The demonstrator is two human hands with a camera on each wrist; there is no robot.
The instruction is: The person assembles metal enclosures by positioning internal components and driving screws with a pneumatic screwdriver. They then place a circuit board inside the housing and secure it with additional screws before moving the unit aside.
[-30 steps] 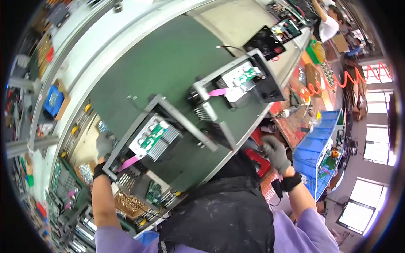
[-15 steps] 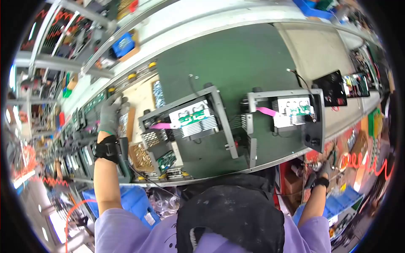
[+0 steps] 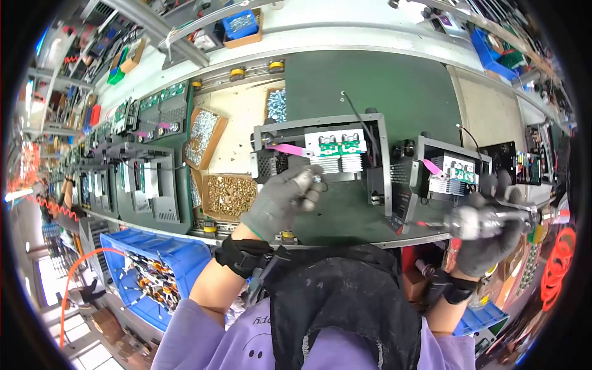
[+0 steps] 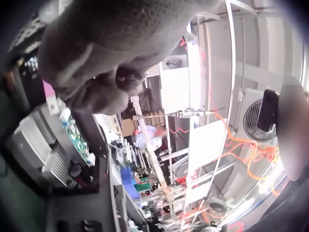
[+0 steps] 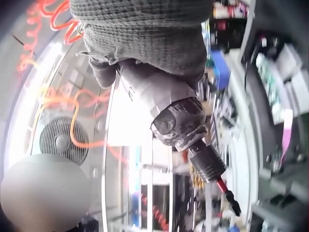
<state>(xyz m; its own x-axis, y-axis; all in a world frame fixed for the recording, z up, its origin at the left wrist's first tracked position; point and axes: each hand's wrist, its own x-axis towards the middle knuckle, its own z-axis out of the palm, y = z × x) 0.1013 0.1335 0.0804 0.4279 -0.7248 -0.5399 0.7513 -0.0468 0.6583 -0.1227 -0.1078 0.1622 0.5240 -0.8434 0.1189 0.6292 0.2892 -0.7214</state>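
Note:
My gloved left hand is over the front of the nearer metal frame, fingers curled and pinching a small shiny metal piece at the tips; its exact kind I cannot tell. Within that frame sit a green circuit board, a finned silver heatsink and a pink ribbon cable. On the right, my gloved right hand grips a power screwdriver, its tip pointing left. The right wrist view shows its red-and-black bit. Behind this tool is a second metal frame with a similar board.
Left of the green work mat are boxes of brass-coloured screws and silver screws. More assembled units stand farther left. A blue crate is below the bench edge; a coiled red hose hangs at right.
My left hand has come from the silver screw boxes to the nearer frame, now pinching something small. My right hand has risen from the tool area beside the bench with the screwdriver in it.

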